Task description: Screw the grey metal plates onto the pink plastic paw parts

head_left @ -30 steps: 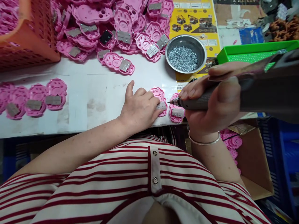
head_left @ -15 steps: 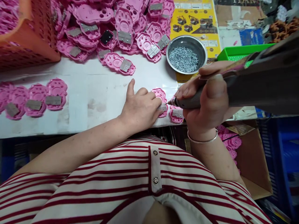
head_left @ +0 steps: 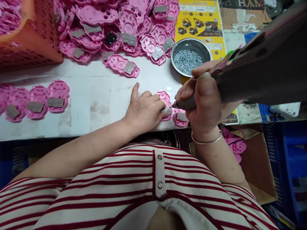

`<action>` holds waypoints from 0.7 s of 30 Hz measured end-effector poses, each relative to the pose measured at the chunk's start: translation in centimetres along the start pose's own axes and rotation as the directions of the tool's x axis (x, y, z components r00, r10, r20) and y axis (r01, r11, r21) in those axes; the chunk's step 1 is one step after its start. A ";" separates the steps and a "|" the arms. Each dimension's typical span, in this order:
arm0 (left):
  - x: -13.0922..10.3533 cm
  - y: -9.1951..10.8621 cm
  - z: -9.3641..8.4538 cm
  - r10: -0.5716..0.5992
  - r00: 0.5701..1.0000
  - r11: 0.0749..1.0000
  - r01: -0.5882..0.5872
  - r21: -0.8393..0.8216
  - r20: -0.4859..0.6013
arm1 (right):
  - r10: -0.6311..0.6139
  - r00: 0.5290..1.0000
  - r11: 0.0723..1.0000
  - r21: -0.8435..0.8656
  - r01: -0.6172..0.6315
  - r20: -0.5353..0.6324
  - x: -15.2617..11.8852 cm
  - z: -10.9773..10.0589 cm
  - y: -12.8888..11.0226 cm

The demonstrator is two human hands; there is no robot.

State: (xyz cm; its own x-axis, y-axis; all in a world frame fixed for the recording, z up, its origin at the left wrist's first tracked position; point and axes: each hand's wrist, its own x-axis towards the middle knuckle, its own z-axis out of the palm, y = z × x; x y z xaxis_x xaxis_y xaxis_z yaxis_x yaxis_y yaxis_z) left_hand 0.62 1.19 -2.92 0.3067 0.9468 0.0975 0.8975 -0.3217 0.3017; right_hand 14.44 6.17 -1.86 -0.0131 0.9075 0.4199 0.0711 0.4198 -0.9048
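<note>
My right hand (head_left: 203,102) is closed around a dark electric screwdriver (head_left: 254,70), its body slanting up to the right. The driver's tip meets the right side of a pink plastic shell (head_left: 164,95) near its grey metal plate. My left hand (head_left: 145,111) holds that shell down on the table, fingers bent over its left part and the thumb raised away. Just right of it lies a second pink shell (head_left: 180,117) with a metal plate, close under my right hand. A steel bowl of small screws (head_left: 188,60) stands beyond both hands.
Pink shells with plates (head_left: 129,35) are heaped at the back, beside an orange basket (head_left: 40,38). A row of several shells (head_left: 37,102) lies on the left. Below the table's right edge is a cardboard box (head_left: 259,166) holding pink parts.
My right hand has shifted slightly left, and the screwdriver's rear end has swung up, so it stands steeper. My left hand and the shell stay in place.
</note>
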 end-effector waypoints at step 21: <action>0.0 0.2 -0.1 0.007 1.000 1.000 -0.008 0.019 0.015 | -0.078 0.992 0.966 0.238 0.100 -0.100 0.6 -1.0 -2.9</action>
State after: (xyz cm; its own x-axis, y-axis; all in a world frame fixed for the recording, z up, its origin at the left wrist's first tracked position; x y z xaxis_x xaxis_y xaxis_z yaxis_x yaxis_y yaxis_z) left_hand 0.75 1.10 -2.75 0.3182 0.9442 0.0852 0.9009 -0.3291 0.2828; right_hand 15.22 5.47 1.05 0.0811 0.8657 0.4939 -0.1695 0.5003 -0.8491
